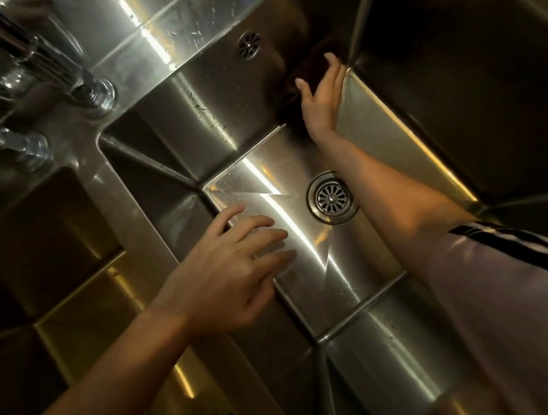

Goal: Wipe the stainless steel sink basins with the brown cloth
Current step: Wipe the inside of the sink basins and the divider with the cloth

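Two bare hands work over the stainless steel sink basin [311,299]: nearest, the left hand [228,271] hovers above the basin edge with its fingers spread loosely and holding nothing. Farther, past the round metal drain strainer [331,197], the right hand [322,96] presses the dark brown cloth [300,66] with straight fingers against the back wall, near the corner. I judge that the wall wiping is in hand; next the cloth must sweep along toward the small round overflow grille [249,45].

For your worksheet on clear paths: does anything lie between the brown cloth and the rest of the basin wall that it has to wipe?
Nothing visible does. The right hand presses the brown cloth flat against the basin's far wall, beside the corner. The wall is bare up to the small overflow grille. The left hand hovers nearer, clear of it.
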Demonstrator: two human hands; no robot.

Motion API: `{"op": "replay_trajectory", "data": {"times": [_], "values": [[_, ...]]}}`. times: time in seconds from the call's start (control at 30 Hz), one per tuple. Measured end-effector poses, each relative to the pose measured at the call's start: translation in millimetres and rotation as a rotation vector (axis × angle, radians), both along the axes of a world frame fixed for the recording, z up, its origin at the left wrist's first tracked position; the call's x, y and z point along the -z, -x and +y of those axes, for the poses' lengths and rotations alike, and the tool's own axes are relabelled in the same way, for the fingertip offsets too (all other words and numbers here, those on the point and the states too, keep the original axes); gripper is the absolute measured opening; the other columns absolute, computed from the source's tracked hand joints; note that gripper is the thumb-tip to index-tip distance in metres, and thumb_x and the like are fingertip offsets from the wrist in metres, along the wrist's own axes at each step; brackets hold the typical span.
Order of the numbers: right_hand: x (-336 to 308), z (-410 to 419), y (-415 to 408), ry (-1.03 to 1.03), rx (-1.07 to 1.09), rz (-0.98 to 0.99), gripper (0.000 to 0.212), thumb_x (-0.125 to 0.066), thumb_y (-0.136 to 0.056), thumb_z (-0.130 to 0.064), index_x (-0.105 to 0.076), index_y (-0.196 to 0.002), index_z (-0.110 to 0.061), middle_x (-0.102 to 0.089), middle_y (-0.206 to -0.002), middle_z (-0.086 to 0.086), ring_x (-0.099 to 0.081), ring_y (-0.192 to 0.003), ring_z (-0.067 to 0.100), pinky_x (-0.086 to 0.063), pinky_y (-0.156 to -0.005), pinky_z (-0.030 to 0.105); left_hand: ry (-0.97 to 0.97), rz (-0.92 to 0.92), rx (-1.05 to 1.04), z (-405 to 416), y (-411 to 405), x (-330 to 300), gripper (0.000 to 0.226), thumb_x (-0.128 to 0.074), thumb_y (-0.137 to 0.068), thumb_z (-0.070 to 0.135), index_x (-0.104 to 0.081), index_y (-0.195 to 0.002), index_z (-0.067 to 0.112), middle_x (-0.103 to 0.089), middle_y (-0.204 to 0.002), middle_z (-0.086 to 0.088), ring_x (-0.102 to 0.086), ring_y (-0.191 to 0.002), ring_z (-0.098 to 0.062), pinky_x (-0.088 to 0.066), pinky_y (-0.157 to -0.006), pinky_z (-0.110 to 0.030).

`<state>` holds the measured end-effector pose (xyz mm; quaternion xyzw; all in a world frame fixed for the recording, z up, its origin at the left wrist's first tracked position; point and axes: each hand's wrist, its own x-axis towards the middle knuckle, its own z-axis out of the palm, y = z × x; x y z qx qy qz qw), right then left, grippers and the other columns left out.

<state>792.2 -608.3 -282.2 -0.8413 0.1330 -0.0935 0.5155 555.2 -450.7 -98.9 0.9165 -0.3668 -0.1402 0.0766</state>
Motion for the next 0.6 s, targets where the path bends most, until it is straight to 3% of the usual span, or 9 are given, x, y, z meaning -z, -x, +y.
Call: {"op": "replay_trajectory", "data": {"times": [0.17, 0.27, 0.43, 0.6], "values": [[30, -2, 0, 0.063, -0.075, 0.21, 0.065, -0.065, -0.087, -0.017, -0.031, -0.141, -0.002, -0.033, -0.142, 0.018, -0.033, -0.134, 0.032, -0.022, -0.113, 0.033, -0.04, 0.008, -0.016, 1, 1, 4, 0.045, -0.044, -0.083, 0.034, -0.059, -0.124, 0.025, -0.058, -0.131, -0.002, -0.051, -0.124, -0.023, -0.029, -0.11, -0.05], [33, 1, 0, 0.097, -0.042, 0.235, 0.064, -0.064, -0.088, -0.02, -0.032, -0.141, -0.005, -0.034, -0.141, 0.015, -0.034, -0.133, 0.03, -0.025, -0.111, 0.033, -0.05, 0.021, -0.04, 2, 1, 4, 0.052, -0.044, -0.083, 0.036, -0.051, -0.133, 0.023, -0.053, -0.138, -0.003, -0.047, -0.127, -0.021, -0.026, -0.111, -0.048], [18, 3, 3, 0.012, 0.038, 0.126, 0.053, -0.063, -0.087, -0.017, -0.04, -0.134, -0.003, -0.041, -0.135, 0.015, -0.041, -0.127, 0.028, -0.03, -0.108, 0.032, -0.042, 0.012, -0.047, 1, 1, 4, 0.055, -0.044, -0.082, 0.035, -0.048, -0.135, 0.021, -0.053, -0.138, -0.003, -0.048, -0.127, -0.021, -0.029, -0.11, -0.048], [-33, 11, 7, -0.035, 0.139, -0.121, 0.049, -0.068, -0.083, -0.012, -0.049, -0.125, 0.004, -0.047, -0.125, 0.022, -0.047, -0.121, 0.034, -0.033, -0.105, 0.033, -0.041, 0.0, -0.041, 0, 1, 3, 0.052, -0.045, -0.082, 0.034, -0.05, -0.133, 0.019, -0.053, -0.136, -0.003, -0.045, -0.126, -0.019, -0.026, -0.11, -0.044]]}}
